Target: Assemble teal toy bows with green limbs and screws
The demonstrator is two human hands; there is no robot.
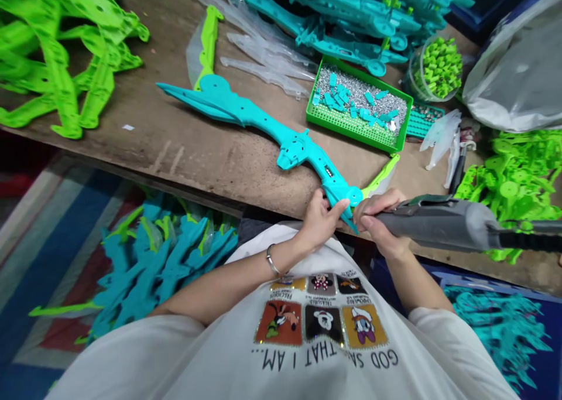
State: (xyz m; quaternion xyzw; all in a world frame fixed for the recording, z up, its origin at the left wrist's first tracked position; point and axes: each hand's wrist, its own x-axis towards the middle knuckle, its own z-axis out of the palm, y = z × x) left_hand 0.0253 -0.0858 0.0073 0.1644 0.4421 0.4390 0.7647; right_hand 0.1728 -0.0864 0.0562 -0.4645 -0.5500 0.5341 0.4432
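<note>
A turquoise toy bow (267, 125) lies across the table's front part, with lime-green pieces and clear plastic at both ends. My left hand (320, 221) grips the bow's near right end between thumb and fingers. In my right hand (381, 221) is a grey electric screwdriver (439, 223), lying level with its front end at that same bow end. My fingers hide the tool's tip, so I cannot tell whether it touches a screw. Behind the bow stands a green basket (357, 135) of small screws and turquoise clips.
Lime-green parts pile up at left (57, 54) and right (518, 183). Turquoise bow halves (325, 19) and clear strips (267, 75) lie behind. A tub of green pieces (439, 69) stands beside a white bag (518, 78). Assembled bows (149, 265) are stacked below the table edge.
</note>
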